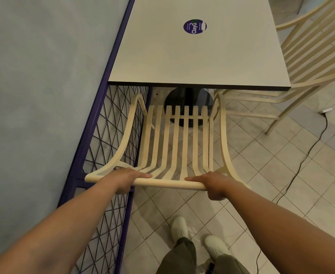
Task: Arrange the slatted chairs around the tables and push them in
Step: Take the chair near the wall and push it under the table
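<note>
Left hand (126, 179): It holds the top bar (162, 182) of the chair near the left end. The fingers lie over the bar and the hand wraps it.
Right hand (215, 185): It grips the same bar near the right end. The fingers curl round it.
Chair (178, 135): It stands right in front of the person and faces the table. The front of the seat is near the table edge but not under it. I think it needs a push to go in.
Table (192, 60): It has a pale top with a round purple sticker (195, 26).
Table foot (188, 101): It is black and round, straight ahead of the seat. A hard push could bump the chair into it.
Purple fence (103, 139): It is very close to the chair's left side. A crooked push to the left could scrape the chair on it or catch it in the wires.
Second chair (311, 62): It sits at the table's right side. Its legs come close to this chair's right front corner, so the two could knock together.
</note>
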Demonstrator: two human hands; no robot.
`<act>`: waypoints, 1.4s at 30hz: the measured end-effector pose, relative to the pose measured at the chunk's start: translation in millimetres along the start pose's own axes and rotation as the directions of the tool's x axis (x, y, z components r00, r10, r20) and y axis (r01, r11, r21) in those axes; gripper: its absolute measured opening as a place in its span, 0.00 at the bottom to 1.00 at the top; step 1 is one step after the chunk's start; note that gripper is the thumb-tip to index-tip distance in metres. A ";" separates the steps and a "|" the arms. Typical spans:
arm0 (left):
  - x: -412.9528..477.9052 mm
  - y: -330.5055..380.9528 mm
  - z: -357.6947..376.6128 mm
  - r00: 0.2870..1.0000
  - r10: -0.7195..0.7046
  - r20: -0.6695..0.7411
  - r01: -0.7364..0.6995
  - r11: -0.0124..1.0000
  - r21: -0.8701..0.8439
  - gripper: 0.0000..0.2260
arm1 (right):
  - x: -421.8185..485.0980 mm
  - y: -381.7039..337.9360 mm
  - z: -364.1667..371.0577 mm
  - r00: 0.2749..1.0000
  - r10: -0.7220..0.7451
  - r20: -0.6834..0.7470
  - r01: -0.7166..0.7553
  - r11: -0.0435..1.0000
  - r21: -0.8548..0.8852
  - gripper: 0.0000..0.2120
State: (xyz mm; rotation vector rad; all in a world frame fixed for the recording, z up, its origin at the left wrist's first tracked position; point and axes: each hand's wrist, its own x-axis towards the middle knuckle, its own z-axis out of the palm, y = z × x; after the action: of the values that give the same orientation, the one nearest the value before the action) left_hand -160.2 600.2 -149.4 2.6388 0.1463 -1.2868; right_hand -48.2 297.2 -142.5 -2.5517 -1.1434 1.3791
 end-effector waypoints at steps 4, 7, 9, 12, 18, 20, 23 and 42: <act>-0.1 0.3 -2.3 1.000 0.016 0.015 -0.016 1.000 0.008 0.40 | -0.1 0.3 -1.4 1.000 -0.008 0.008 0.008 1.000 0.009 0.41; 1.0 1.8 -4.5 1.000 0.026 0.017 -0.026 1.000 0.002 0.42 | 0.7 2.8 -4.6 1.000 -0.012 0.005 0.012 1.000 0.002 0.41; 3.9 0.5 -6.8 0.999 0.031 0.011 -0.031 1.000 -0.001 0.41 | 1.5 4.4 -6.7 1.000 -0.012 0.001 0.012 1.000 -0.003 0.41; 5.4 -3.6 -11.8 1.000 0.021 -0.017 -0.021 1.000 -0.011 0.39 | 5.7 2.5 -7.5 1.000 -0.013 -0.006 0.013 1.000 0.011 0.41; 6.9 -6.3 -14.2 0.999 0.019 -0.034 -0.020 0.999 -0.027 0.39 | 11.3 3.9 -7.9 1.000 -0.013 -0.012 0.014 1.000 0.022 0.41; 5.9 -6.9 -14.3 1.000 0.010 -0.027 -0.010 1.000 -0.018 0.40 | 10.6 2.3 -7.6 1.000 -0.003 -0.009 0.003 1.000 0.021 0.41; 4.9 -8.1 -12.5 1.000 -0.001 -0.014 0.002 1.000 0.013 0.40 | 9.1 -0.6 -6.7 1.000 -0.004 0.003 0.004 1.000 0.021 0.41; -6.2 1.5 -13.3 0.998 -0.019 0.057 0.018 1.000 0.019 0.38 | 8.5 3.5 0.8 1.000 -0.022 0.020 0.021 0.999 0.041 0.38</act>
State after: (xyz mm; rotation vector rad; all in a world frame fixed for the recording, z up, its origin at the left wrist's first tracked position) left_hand -153.5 601.7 -136.3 2.6191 0.1514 -1.3749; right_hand -43.8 299.6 -150.3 -2.4962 -1.1301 1.4113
